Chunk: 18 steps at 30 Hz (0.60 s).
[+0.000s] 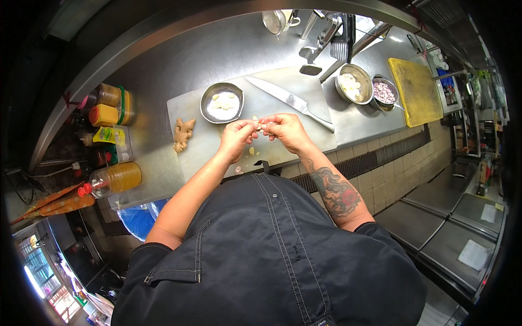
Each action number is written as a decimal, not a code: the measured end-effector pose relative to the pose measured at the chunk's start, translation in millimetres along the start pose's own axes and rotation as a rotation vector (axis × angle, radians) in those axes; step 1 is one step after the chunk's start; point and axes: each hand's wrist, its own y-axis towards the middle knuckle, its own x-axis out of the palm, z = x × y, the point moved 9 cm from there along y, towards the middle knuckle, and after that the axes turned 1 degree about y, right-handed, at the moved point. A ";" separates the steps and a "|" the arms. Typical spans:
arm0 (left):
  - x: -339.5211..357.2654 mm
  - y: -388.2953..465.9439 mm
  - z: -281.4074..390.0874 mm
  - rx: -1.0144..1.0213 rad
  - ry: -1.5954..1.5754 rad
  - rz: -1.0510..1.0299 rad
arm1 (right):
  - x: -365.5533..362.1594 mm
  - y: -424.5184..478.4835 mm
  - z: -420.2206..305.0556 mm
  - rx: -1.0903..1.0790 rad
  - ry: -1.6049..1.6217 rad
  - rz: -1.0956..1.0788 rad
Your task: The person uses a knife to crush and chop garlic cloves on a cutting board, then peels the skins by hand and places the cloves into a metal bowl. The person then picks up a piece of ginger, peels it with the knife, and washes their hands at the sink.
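Close together over a white cutting board, my left hand and my right hand pinch a small pale piece, seemingly a garlic clove, between their fingertips. Fingers hide most of it. Just beyond them sits a dark-rimmed metal pan with several peeled cloves inside. A chef's knife lies slantwise on the board, its handle towards the right. At the board's left is a knobbly ginger root. Small pale bits rest below my hands, and a pinkish scrap is near the front edge.
To the right stand a metal bowl of pale peeled pieces, a second bowl of chopped red onion, and a yellow cutting board. An oil bottle and condiment containers line the left. A metal shelf rail arches overhead.
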 end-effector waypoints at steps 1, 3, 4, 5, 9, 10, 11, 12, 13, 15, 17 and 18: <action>1.7 -0.5 -0.1 -0.018 -0.017 -0.030 | 3.6 0.5 -0.7 -0.012 -0.001 -0.012; -4.1 1.7 -1.6 -0.058 -0.115 -0.027 | 0.1 1.4 -0.4 -0.030 0.067 0.007; -8.8 4.1 -2.1 -0.079 -0.164 -0.026 | -7.0 3.0 1.1 -0.035 0.136 0.038; -25.8 8.9 5.3 -0.034 0.010 0.060 | -14.8 4.6 1.8 -0.041 0.206 0.069; -76.7 19.5 63.2 0.215 0.599 0.287 | -69.6 -8.3 -6.1 -0.021 0.222 0.221; -86.1 19.5 73.5 0.270 0.745 0.348 | -81.1 -13.4 -1.2 0.039 0.213 0.283; -93.0 18.7 82.9 0.325 0.890 0.410 | -86.9 -16.5 3.1 0.064 0.093 0.261; -92.7 16.3 93.3 0.382 1.037 0.471 | -89.5 -20.1 7.5 0.087 -0.026 0.239; -94.4 16.3 95.0 0.372 0.997 0.489 | -90.9 -23.5 13.2 0.110 -0.145 0.217; -96.0 14.4 98.7 0.350 0.914 0.520 | -94.9 -33.4 13.5 0.023 -0.600 0.265; -88.8 13.3 99.5 0.325 0.856 0.531 | -82.4 -39.2 12.9 -0.188 -1.023 0.302; -89.1 11.7 98.5 0.310 0.827 0.545 | -71.3 -43.7 7.1 -0.196 -1.096 0.322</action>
